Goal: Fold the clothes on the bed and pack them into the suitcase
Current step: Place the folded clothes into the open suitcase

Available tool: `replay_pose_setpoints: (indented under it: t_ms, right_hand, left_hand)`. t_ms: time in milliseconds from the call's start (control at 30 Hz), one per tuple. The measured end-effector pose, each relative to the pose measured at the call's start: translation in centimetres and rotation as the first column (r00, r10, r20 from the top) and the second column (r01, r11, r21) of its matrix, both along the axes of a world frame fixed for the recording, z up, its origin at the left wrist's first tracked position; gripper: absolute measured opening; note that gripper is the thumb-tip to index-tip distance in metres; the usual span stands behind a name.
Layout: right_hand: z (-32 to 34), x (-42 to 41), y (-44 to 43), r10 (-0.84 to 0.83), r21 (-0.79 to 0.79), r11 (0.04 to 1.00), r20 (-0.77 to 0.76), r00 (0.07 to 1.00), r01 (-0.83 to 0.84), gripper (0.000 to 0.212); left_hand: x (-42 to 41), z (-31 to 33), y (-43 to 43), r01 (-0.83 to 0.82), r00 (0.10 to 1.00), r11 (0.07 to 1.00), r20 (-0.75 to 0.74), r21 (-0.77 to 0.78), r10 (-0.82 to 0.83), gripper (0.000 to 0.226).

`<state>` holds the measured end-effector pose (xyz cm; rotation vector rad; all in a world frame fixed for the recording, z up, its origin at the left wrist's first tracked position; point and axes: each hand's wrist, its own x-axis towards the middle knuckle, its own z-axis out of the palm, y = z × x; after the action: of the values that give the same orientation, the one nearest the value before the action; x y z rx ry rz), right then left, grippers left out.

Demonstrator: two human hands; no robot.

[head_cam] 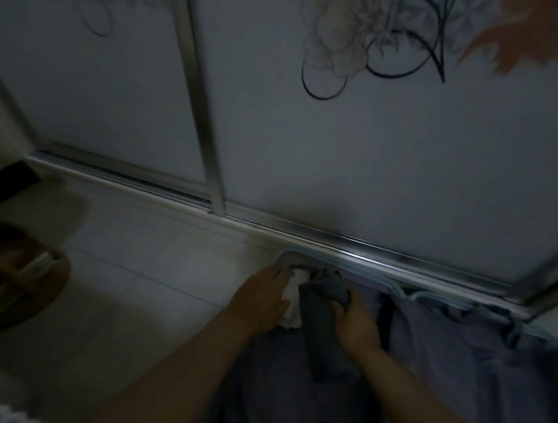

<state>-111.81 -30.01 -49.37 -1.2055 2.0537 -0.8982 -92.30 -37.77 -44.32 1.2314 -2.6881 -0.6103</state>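
left hand (261, 299): fingers straight-ish, resting on white cloth (298, 282)
right hand (357, 324): gripping grey cloth (323, 302)
behind: sliding door (344, 166), swirly print

The sliding door panels (344, 166) looked smooth and matt, framed in glossy metal rails (386, 253). The floor tiles (148, 266) were hard, smooth, faintly shiny. The dark grey garment (323, 300) and white garment (294, 311) were soft matt cloth, as was the bluish fabric (461, 361) beside them.
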Motion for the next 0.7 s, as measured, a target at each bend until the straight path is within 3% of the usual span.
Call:
replay_pose_setpoints:
  t_ms: [133, 267, 400, 500, 567, 633, 700]
  right_hand:
    - [-5.2, -1.8, -2.1, -0.197, 0.052, 0.980, 0.073, 0.978, 0.193, 0.031]
    - [-8.1, -2.3, -3.5, -0.262, 0.143, 0.957, 0.069, 0.963, 0.251, 0.039]
    - [-11.1, -2.4, -3.4, -0.035, 0.315, 0.944, -0.195, 0.980, 0.097, 0.089]
    - [-10.9, -1.7, -1.6, 0.263, 0.315, 0.943, -0.497, 0.827, -0.110, 0.093]
    - [-10.8, -1.2, -0.5, 0.526, 0.427, 0.837, -0.460, 0.716, -0.342, 0.104]
    - [-11.8, -1.2, -0.1, 0.643, 0.520, 0.748, -0.416, 0.643, -0.412, 0.112]
    - [-12.9, -1.4, -0.7, 0.590, 0.508, 0.778, -0.392, 0.706, -0.368, 0.109]
  left_hand:
    - [-2.5, -5.3, -0.9, 0.111, 0.990, 0.993, 0.090, -0.037, -0.107, 0.046]
    - [-3.6, -9.4, -2.4, 0.191, 0.917, 0.977, 0.337, 0.100, -0.213, 0.063]
    - [-3.9, -11.5, -3.1, 0.224, 0.870, 0.968, 0.426, 0.109, -0.250, 0.071]
    - [-4.2, -12.3, -3.7, 0.219, 0.873, 0.972, 0.427, 0.085, -0.234, 0.070]
    - [-4.4, -12.6, -4.1, 0.220, 0.878, 0.973, 0.422, 0.062, -0.225, 0.069]
    - [-4.6, -13.0, -4.4, 0.204, 0.882, 0.977, 0.421, 0.066, -0.213, 0.068]
    - [-4.5, -13.4, -4.7, 0.195, 0.888, 0.979, 0.413, 0.063, -0.203, 0.065]
